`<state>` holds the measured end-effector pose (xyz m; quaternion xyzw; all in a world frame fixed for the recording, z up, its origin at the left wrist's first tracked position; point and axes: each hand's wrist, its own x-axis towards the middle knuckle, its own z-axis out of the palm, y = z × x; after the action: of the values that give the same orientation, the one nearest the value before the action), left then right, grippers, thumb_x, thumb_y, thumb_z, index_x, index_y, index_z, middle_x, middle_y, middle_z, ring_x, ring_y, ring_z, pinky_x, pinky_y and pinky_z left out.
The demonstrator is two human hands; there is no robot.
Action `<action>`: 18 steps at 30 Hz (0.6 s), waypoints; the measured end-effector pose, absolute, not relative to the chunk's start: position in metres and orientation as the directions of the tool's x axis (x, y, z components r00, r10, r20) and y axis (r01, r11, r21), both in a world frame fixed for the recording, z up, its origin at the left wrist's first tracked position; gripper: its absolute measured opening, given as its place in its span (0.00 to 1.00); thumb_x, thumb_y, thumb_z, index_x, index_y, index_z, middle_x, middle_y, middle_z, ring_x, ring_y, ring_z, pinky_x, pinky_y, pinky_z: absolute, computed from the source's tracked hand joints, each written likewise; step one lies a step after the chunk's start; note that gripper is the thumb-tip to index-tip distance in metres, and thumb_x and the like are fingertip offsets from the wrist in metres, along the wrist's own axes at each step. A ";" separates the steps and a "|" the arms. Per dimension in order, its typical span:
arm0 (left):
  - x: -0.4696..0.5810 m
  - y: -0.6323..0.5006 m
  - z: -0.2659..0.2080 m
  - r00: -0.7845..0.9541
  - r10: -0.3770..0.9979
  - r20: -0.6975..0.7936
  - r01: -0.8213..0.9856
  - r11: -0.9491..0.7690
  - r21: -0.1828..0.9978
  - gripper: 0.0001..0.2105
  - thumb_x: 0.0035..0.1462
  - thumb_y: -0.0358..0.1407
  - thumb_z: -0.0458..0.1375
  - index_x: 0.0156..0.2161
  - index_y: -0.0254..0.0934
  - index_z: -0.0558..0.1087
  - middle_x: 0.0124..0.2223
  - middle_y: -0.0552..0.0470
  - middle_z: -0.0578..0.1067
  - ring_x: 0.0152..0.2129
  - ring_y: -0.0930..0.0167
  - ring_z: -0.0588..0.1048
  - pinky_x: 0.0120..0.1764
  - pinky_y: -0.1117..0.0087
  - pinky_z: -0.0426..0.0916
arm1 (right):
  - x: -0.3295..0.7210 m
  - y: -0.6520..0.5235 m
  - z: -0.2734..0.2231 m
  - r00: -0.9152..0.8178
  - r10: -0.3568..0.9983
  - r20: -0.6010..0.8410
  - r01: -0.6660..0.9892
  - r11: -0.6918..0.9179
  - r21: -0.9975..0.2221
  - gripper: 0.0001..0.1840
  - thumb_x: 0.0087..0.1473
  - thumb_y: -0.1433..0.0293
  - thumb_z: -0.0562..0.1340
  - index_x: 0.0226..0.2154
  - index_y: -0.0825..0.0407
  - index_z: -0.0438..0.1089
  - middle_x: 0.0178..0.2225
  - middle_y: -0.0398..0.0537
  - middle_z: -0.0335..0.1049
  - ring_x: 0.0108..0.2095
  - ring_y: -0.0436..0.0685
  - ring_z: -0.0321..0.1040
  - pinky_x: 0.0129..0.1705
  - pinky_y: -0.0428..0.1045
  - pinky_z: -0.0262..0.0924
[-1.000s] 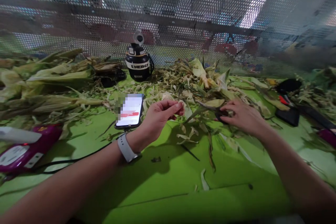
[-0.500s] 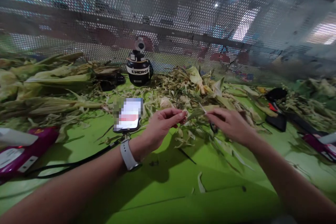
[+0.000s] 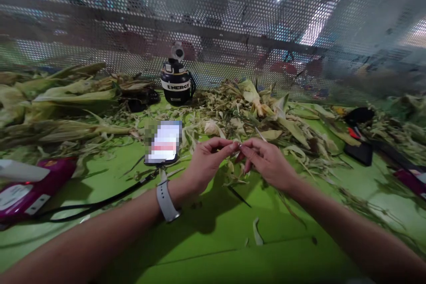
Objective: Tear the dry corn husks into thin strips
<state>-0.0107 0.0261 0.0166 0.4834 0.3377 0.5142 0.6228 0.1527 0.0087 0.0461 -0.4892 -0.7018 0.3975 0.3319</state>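
My left hand [image 3: 208, 162], with a pale watch strap [image 3: 166, 199] on its wrist, is closed in a pinch. A tiny whitish bit shows at its fingertips, too small to name. My right hand [image 3: 266, 159] is closed too, its fingertips meeting the left ones. A thin pale sliver [image 3: 259, 134] sticks up behind its fingers; whether the hand holds it I cannot tell. Just beyond the hands lies a heap of torn husk strips [image 3: 233, 106] with a pale rounded lump [image 3: 211, 128] at its near edge. Shreds lie beneath the fingers on the green tabletop [image 3: 213, 257].
A lit phone [image 3: 164, 142] on a black strap lies left of my hands. Behind it stands a black bottle [image 3: 176, 84] with its lid up. Corn husks [image 3: 66, 97] are piled at left. Purple devices [image 3: 36, 191] flank both sides. A perforated metal screen [image 3: 213, 22] closes the back.
My right hand has moved left, so its fingertips now meet those of my left hand. The strip that stretched between the hands is no longer visible there. The view has shifted slightly.
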 end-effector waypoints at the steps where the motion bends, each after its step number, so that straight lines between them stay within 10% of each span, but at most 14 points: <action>1: -0.010 0.025 0.016 0.232 0.970 0.077 -0.309 -0.002 0.951 0.06 0.47 0.35 0.64 0.32 0.34 0.78 0.32 0.52 0.78 0.30 0.74 0.72 0.39 0.71 0.66 | 0.152 0.009 0.044 -0.306 0.950 0.068 0.389 0.190 -0.901 0.11 0.59 0.63 0.55 0.34 0.54 0.64 0.28 0.44 0.71 0.20 0.48 0.67 0.23 0.44 0.62; 9: -0.012 0.025 0.020 0.276 0.956 0.099 -0.083 -0.079 0.993 0.11 0.54 0.41 0.58 0.37 0.35 0.74 0.36 0.50 0.76 0.32 0.73 0.71 0.37 0.70 0.66 | 0.166 0.010 0.045 -0.287 0.947 0.141 0.395 0.251 -0.883 0.10 0.60 0.63 0.55 0.33 0.53 0.63 0.28 0.44 0.71 0.17 0.45 0.62 0.20 0.43 0.60; 18: -0.031 0.029 0.027 0.770 0.628 -0.117 0.440 -0.389 0.810 0.21 0.46 0.48 0.62 0.43 0.37 0.74 0.31 0.52 0.75 0.23 0.73 0.69 0.24 0.73 0.59 | 0.180 0.014 0.056 -0.254 0.949 0.189 0.395 0.280 -0.875 0.11 0.60 0.63 0.55 0.32 0.53 0.63 0.28 0.44 0.72 0.16 0.44 0.61 0.18 0.42 0.59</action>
<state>-0.0308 0.0294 0.0271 0.8267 0.3227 0.1047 0.4488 0.1802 0.0142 0.0562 -0.4774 -0.7036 0.3635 0.3807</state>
